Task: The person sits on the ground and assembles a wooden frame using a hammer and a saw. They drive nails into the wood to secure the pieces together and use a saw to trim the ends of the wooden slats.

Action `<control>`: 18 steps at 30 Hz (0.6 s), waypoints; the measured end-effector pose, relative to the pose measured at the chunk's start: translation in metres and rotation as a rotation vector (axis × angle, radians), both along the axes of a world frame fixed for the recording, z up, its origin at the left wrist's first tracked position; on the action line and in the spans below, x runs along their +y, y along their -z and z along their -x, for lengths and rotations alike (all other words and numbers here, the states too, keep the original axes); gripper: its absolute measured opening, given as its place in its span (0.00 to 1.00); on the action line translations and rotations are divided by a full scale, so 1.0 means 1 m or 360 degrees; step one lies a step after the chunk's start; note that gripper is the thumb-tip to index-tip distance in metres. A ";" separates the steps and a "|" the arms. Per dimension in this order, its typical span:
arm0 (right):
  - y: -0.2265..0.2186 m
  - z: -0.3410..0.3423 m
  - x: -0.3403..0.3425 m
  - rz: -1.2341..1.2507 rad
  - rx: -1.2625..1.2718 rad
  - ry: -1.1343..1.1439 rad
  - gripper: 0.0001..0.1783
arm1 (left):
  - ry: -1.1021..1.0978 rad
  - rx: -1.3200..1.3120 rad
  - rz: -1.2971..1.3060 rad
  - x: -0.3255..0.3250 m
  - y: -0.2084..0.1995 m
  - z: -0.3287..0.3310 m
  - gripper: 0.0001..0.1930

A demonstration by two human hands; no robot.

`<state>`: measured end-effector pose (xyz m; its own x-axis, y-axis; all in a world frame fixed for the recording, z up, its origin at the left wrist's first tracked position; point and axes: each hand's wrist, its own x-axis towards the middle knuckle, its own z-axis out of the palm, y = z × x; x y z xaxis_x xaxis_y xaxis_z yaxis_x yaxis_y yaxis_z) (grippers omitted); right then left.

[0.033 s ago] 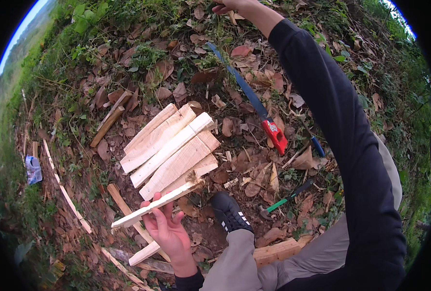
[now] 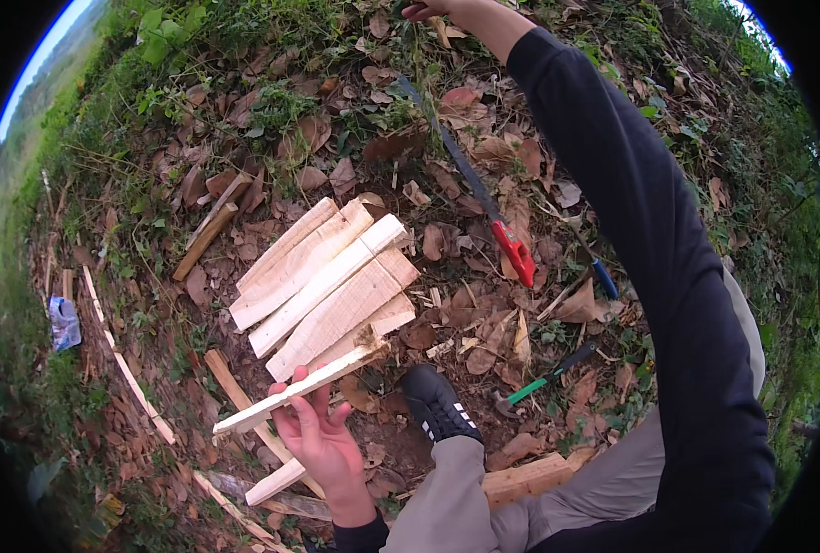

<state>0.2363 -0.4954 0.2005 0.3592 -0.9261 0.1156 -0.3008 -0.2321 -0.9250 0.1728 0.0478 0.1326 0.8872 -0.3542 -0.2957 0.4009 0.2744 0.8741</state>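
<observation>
My left hand [image 2: 322,442] grips a narrow, pale wood strip [image 2: 304,389] between thumb and fingers, slanting above the ground. Just beyond it lie several flat, fresh-cut wood pieces [image 2: 322,286] side by side on the leaves. My right arm reaches far forward, and my right hand [image 2: 433,9] is partly cut off by the top edge. Its fingers look closed at some dark green bit, too little seen to name. Below that hand lies a handsaw [image 2: 470,175] with a long blade and red handle, its tip among grass stems.
A hammer [image 2: 539,380] with a green and black handle and a blue-handled tool [image 2: 603,276] lie at the right. My shoe [image 2: 437,405] is beside the wood. Two short sticks [image 2: 212,226], a long thin strip [image 2: 119,359] and a plastic bag [image 2: 63,323] are at the left.
The handsaw has tipped on its side axis, its blade looking narrower and darker, its handle slightly left. My right hand has shifted slightly; my left hand stays put with the wood strip.
</observation>
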 end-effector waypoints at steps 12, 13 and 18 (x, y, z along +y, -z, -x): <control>0.037 0.045 -0.081 -0.0073 -0.0385 -0.0355 0.44 | 0.0012 0.0060 0.0006 -0.008 -0.003 0.003 0.18; 0.041 0.059 -0.087 -0.0299 -0.0514 -0.0816 0.53 | 0.0018 0.0067 -0.0002 -0.008 -0.003 0.004 0.17; 0.044 0.079 -0.039 -0.0019 -0.0073 -0.1082 0.35 | -0.0016 0.0074 -0.0039 -0.006 -0.007 0.004 0.14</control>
